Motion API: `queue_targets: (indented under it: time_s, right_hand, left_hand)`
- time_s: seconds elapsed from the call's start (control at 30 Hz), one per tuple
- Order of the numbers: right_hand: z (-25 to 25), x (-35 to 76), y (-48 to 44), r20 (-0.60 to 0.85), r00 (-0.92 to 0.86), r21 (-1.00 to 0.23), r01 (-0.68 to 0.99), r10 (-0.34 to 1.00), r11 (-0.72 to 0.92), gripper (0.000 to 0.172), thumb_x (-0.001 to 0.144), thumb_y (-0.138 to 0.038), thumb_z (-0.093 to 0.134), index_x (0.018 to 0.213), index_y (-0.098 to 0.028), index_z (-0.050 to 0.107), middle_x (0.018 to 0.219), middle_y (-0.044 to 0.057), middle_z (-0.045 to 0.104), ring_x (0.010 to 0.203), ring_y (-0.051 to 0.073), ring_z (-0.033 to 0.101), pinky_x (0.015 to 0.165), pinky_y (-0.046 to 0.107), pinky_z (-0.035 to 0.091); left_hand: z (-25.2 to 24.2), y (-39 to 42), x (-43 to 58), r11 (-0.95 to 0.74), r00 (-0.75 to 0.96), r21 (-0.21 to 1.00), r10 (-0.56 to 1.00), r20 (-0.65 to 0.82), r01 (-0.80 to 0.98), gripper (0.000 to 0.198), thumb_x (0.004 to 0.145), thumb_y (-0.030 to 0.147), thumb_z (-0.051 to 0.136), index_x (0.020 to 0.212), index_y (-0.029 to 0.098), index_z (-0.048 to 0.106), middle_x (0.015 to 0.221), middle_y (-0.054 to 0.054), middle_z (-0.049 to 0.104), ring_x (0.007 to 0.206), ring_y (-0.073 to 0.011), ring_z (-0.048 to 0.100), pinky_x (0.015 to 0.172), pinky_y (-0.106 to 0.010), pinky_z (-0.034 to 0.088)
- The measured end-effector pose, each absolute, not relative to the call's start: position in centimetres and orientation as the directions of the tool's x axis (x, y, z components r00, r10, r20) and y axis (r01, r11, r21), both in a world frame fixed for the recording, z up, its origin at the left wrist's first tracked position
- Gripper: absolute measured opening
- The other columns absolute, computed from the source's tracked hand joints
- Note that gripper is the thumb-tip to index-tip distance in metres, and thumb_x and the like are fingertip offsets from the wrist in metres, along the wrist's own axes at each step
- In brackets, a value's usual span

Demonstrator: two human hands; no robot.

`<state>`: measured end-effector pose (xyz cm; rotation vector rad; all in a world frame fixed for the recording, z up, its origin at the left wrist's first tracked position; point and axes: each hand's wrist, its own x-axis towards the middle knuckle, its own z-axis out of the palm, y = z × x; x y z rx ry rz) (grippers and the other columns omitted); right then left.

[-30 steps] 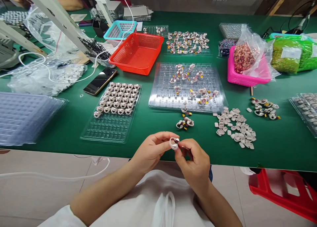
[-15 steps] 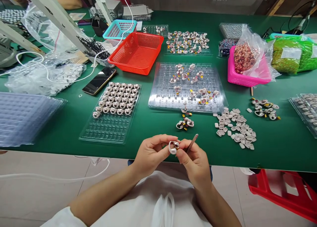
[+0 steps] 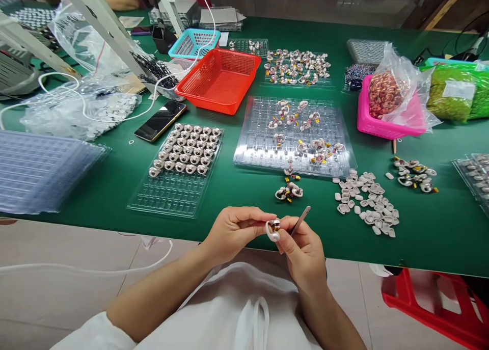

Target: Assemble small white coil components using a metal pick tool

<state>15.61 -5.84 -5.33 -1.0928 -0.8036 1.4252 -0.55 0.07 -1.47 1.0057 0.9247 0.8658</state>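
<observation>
The left hand (image 3: 233, 233) is pinching a white earbud shell (image 3: 272, 231) between thumb and fingertips over the near edge of the green table (image 3: 229, 197). The right hand (image 3: 303, 248), curled closed, is gripping metal tweezers (image 3: 300, 219) just right of it.

- No text, brand, number or sign can be read anywhere in this view.
- The white label (image 3: 457, 89) on the green bag (image 3: 435, 101), at the upper right of the frame, carries print that is too small and blurred to make out.
</observation>
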Motion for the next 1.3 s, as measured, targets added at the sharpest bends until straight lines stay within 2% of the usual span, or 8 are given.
queue_targets:
  time_s: [0.37, 0.53, 0.7, 0.87, 1.0, 1.1, 1.2, 1.3]
  right_hand:
    - [-5.7, 15.5, -6.0, -0.227, 0.033, -0.887, -0.419, 0.973, -0.193, 0.025, 0.086, -0.044, 0.077, 0.087, -0.022, 0.065, 0.072, -0.001, 0.060, 0.057, 0.011, 0.046, 0.049, 0.023, 0.038]
    - [-5.7, 14.8, -6.2, -0.183, 0.080, -0.881, -0.456, 0.980, -0.127, 0.022, 0.088, -0.039, 0.076, 0.090, -0.023, 0.061, 0.077, -0.002, 0.059, 0.053, 0.008, 0.044, 0.047, 0.022, 0.036]
    - [-5.5, 14.1, -6.7, -0.100, 0.178, -0.918, -0.396, 0.979, -0.021, 0.018, 0.093, -0.038, 0.070, 0.093, -0.026, 0.057, 0.080, -0.002, 0.054, 0.059, 0.010, 0.046, 0.051, 0.023, 0.038]
    - [-5.4, 14.4, -6.8, -0.046, 0.117, -0.919, -0.395, 0.992, 0.004, 0.010, 0.096, -0.030, 0.067, 0.095, -0.027, 0.058, 0.081, -0.003, 0.053, 0.065, 0.011, 0.051, 0.057, 0.023, 0.042]
    - [-5.3, 15.9, -6.5, 0.012, 0.031, -0.949, -0.315, 0.999, 0.021, 0.012, 0.095, -0.023, 0.068, 0.103, -0.029, 0.063, 0.087, -0.002, 0.057, 0.070, 0.011, 0.053, 0.061, 0.023, 0.044]
    - [-4.8, 17.2, -6.3, 0.052, -0.049, -0.976, -0.214, 0.997, 0.041, 0.012, 0.095, -0.023, 0.067, 0.105, -0.028, 0.066, 0.088, -0.001, 0.059, 0.070, 0.011, 0.053, 0.059, 0.023, 0.043]
    - [-4.1, 18.2, -5.9, 0.042, -0.119, -0.994, -0.106, 0.992, 0.030, 0.011, 0.095, -0.022, 0.065, 0.105, -0.027, 0.068, 0.090, 0.001, 0.061, 0.070, 0.012, 0.055, 0.058, 0.023, 0.043]
    - [-3.5, 18.3, -5.5, 0.025, -0.118, -0.999, -0.041, 0.993, 0.021, 0.011, 0.095, -0.020, 0.064, 0.103, -0.026, 0.069, 0.088, 0.000, 0.063, 0.070, 0.012, 0.058, 0.059, 0.023, 0.045]
  left_hand:
    - [-1.9, -0.3, -0.4, 0.257, 0.351, 0.952, 0.918, -0.185, -0.169, 0.014, 0.073, 0.020, 0.086, 0.087, 0.023, 0.087, 0.080, -0.007, 0.080, 0.074, -0.0194, 0.073, 0.068, -0.027, 0.061]
    - [-1.9, -0.5, -0.3, 0.229, 0.360, 0.956, 0.921, -0.152, -0.182, 0.018, 0.074, 0.016, 0.086, 0.090, 0.024, 0.087, 0.081, -0.006, 0.081, 0.074, -0.0175, 0.073, 0.067, -0.025, 0.059]
    - [-1.7, -0.8, 0.0, 0.221, 0.363, 0.954, 0.922, -0.137, -0.201, 0.019, 0.071, 0.019, 0.089, 0.090, 0.022, 0.087, 0.081, -0.007, 0.081, 0.073, -0.0181, 0.072, 0.066, -0.025, 0.059]
    - [-1.3, -0.6, -0.2, 0.357, 0.423, 0.903, 0.875, -0.234, -0.239, 0.014, 0.074, 0.020, 0.087, 0.088, 0.019, 0.086, 0.078, -0.006, 0.079, 0.072, -0.0159, 0.070, 0.067, -0.024, 0.056]
    - [-0.5, 0.0, -0.6, 0.551, 0.527, 0.808, 0.759, -0.383, -0.207, 0.010, 0.075, 0.018, 0.085, 0.084, 0.017, 0.084, 0.080, -0.004, 0.080, 0.075, -0.0143, 0.071, 0.071, -0.022, 0.056]
    - [-0.2, 0.2, -0.7, 0.609, 0.546, 0.783, 0.702, -0.458, -0.126, 0.010, 0.073, 0.015, 0.083, 0.082, 0.015, 0.081, 0.076, -0.002, 0.078, 0.072, -0.0118, 0.069, 0.071, -0.021, 0.054]
    - [-0.1, 0.1, -0.5, 0.589, 0.517, 0.805, 0.713, -0.474, -0.074, 0.013, 0.071, 0.015, 0.082, 0.083, 0.014, 0.077, 0.075, -0.001, 0.077, 0.071, -0.0122, 0.069, 0.069, -0.021, 0.054]
    - [0.2, -0.2, -0.1, 0.469, 0.449, 0.882, 0.781, -0.433, 0.036, 0.014, 0.071, 0.017, 0.079, 0.085, 0.014, 0.076, 0.078, -0.003, 0.078, 0.074, -0.0154, 0.070, 0.071, -0.024, 0.054]
